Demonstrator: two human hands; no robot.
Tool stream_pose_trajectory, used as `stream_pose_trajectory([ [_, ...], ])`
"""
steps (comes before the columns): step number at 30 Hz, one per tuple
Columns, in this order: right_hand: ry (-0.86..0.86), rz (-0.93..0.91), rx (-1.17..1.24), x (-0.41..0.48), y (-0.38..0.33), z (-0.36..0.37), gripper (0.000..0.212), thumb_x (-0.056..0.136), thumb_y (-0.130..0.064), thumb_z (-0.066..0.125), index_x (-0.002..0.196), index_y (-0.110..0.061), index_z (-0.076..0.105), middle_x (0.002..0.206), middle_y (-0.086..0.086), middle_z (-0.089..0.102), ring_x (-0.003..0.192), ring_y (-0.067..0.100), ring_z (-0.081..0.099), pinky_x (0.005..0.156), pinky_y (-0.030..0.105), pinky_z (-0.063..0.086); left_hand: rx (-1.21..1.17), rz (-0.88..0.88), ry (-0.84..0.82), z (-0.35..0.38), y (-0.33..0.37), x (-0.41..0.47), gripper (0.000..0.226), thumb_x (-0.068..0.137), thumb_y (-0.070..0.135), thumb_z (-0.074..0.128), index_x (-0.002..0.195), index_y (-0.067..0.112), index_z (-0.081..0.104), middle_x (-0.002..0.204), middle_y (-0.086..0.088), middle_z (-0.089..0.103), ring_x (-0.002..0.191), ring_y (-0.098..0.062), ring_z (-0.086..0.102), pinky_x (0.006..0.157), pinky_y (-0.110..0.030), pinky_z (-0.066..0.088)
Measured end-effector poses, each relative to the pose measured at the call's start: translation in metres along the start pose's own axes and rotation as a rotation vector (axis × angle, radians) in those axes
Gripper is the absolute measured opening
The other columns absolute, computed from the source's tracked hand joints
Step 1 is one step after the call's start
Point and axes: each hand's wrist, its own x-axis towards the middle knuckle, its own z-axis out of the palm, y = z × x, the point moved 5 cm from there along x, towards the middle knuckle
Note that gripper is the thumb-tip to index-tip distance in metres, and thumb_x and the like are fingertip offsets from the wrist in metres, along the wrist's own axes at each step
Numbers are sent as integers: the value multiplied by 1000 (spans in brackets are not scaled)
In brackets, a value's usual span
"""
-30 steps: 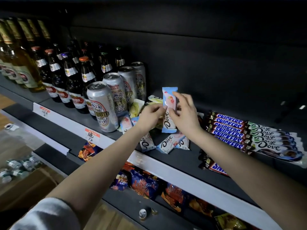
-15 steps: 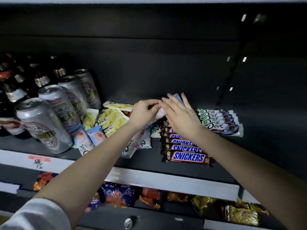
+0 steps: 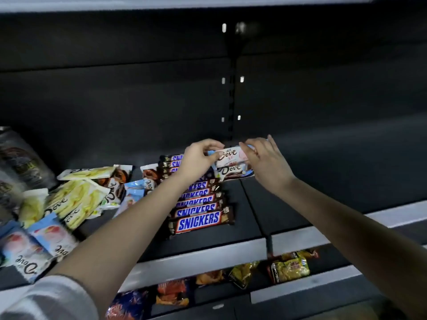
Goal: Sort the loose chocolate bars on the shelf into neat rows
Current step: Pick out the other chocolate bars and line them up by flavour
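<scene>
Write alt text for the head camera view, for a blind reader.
A person's left hand and right hand hold a pale Dove bar by its ends above a stack of Dove bars on a dark shelf. A row of Snickers bars lies beside the stack; loose Dove packs are heaped farther left.

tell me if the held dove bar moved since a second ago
Yes, rightward: the Dove bar was left of the Snickers row, above the loose pile; now it is past that row's right side, over the stacked Dove bars.
</scene>
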Motion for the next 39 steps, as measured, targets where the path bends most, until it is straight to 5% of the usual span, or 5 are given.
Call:
stream_pose_trajectory([
  [7,-73,221,-47,-54,76,-2,72,46,10,74,116,1,58,108,22,59,95,43,58,95,63,36,175,106,-118,69,27,16,32,87,3,54,117,12,62,114,-4,66,101,-12,60,85,-5,39],
  [15,-288,352,-42,-104,132,11,66,70,2,66,132,-3,44,127,19,46,119,43,40,109,58,17,698,78,-261,130,20,38,58,95,37,42,143,6,29,151,-11,27,138,-30,23,116,-37,12],
  [24,-296,338,65,-83,133,39,48,80,-3,57,127,-11,48,124,11,48,114,32,45,113,43,17,805,-59,-292,141,1,33,66,97,46,27,147,5,12,156,-10,12,144,-28,4,118,-42,3],
  [39,-315,366,199,-31,128,74,61,80,1,54,138,-16,39,136,6,42,129,25,36,113,39,16,864,-183,-323,140,2,33,73,96,54,17,148,4,2,156,-18,-1,144,-29,-4,118,-40,-2],
])
